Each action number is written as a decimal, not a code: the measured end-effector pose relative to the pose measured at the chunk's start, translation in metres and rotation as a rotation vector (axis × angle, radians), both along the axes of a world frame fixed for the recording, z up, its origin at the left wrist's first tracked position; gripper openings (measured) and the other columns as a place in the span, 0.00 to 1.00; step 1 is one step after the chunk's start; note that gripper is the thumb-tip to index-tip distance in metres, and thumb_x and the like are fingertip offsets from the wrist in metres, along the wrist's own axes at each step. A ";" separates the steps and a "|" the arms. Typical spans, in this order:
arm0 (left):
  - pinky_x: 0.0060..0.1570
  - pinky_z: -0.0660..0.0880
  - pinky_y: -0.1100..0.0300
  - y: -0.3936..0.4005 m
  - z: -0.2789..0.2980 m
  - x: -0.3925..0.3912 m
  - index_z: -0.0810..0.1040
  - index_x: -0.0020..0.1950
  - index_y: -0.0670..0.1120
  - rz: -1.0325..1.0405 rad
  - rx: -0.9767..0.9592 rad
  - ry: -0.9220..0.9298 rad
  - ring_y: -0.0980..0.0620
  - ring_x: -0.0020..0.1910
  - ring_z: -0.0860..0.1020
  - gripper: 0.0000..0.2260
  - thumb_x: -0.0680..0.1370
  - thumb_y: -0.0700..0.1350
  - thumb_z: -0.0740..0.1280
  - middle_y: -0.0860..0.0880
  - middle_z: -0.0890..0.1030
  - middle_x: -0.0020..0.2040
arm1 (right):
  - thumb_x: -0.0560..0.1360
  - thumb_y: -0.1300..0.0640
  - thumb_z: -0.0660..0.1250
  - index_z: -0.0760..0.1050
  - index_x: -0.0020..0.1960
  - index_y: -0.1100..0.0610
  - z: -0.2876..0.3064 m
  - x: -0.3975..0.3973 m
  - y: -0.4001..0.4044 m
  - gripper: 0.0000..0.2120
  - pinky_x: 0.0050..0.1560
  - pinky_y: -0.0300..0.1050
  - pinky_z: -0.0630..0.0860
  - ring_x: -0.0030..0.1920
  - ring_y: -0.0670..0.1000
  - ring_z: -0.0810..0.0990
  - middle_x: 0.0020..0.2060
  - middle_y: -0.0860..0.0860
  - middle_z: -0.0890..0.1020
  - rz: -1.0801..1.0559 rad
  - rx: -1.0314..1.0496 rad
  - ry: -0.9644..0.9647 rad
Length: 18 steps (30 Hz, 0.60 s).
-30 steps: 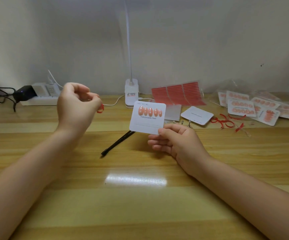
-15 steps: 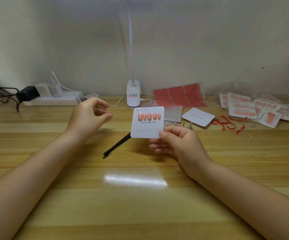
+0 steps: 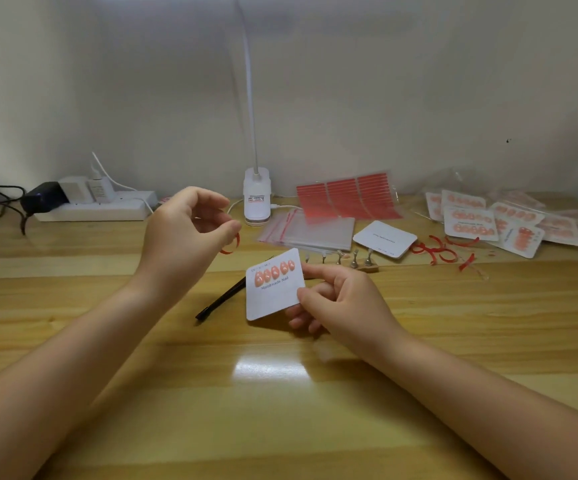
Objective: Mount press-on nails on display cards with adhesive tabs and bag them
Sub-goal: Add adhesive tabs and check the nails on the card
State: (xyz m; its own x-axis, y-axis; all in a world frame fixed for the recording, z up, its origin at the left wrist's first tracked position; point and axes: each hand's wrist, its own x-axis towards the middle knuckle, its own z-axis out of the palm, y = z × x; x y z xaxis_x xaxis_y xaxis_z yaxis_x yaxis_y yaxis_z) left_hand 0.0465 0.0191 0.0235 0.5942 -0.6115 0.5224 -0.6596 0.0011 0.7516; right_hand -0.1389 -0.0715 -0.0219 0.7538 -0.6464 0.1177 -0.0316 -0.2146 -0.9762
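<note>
My right hand (image 3: 336, 306) pinches the right edge of a white display card (image 3: 273, 289) that carries a row of several orange press-on nails, tilted above the wooden table. My left hand (image 3: 187, 233) hovers up and to the left of the card, its thumb and fingers curled, with a curly red liner strip (image 3: 231, 244) hanging from the fingertips. A sheet of red adhesive tabs (image 3: 348, 199) lies at the back, clear zip bags (image 3: 310, 232) in front of it.
A black stick tool (image 3: 220, 299) lies under the card. Small metal nail stands (image 3: 346, 259), a blank card (image 3: 384, 239), loose red strips (image 3: 443, 252) and bagged finished cards (image 3: 488, 221) lie to the right. A lamp base (image 3: 257, 197) and power strip (image 3: 97, 209) stand along the wall.
My right hand lowered and tilted the card anticlockwise. My left hand moved right toward the card and the red strip shows at its fingertips again.
</note>
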 end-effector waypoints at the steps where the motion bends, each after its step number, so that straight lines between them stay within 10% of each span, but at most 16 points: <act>1: 0.41 0.79 0.66 0.002 0.005 -0.008 0.77 0.53 0.49 -0.035 -0.017 -0.011 0.57 0.41 0.82 0.12 0.73 0.40 0.74 0.53 0.82 0.41 | 0.77 0.66 0.63 0.70 0.69 0.58 -0.001 0.001 -0.001 0.21 0.33 0.38 0.77 0.37 0.52 0.85 0.36 0.54 0.86 -0.008 0.013 0.001; 9: 0.39 0.81 0.63 -0.048 0.029 -0.072 0.77 0.55 0.47 -0.292 0.047 0.072 0.56 0.35 0.83 0.15 0.71 0.37 0.76 0.52 0.82 0.39 | 0.77 0.66 0.61 0.71 0.67 0.60 0.001 0.005 -0.006 0.19 0.32 0.39 0.77 0.34 0.52 0.84 0.36 0.54 0.86 -0.042 0.118 0.030; 18: 0.44 0.81 0.57 -0.179 0.036 -0.140 0.64 0.75 0.42 -0.469 0.288 0.156 0.49 0.45 0.83 0.29 0.75 0.35 0.68 0.43 0.82 0.54 | 0.73 0.71 0.59 0.70 0.28 0.54 0.008 -0.002 -0.006 0.19 0.26 0.27 0.70 0.22 0.39 0.76 0.18 0.41 0.75 -0.051 -0.064 0.188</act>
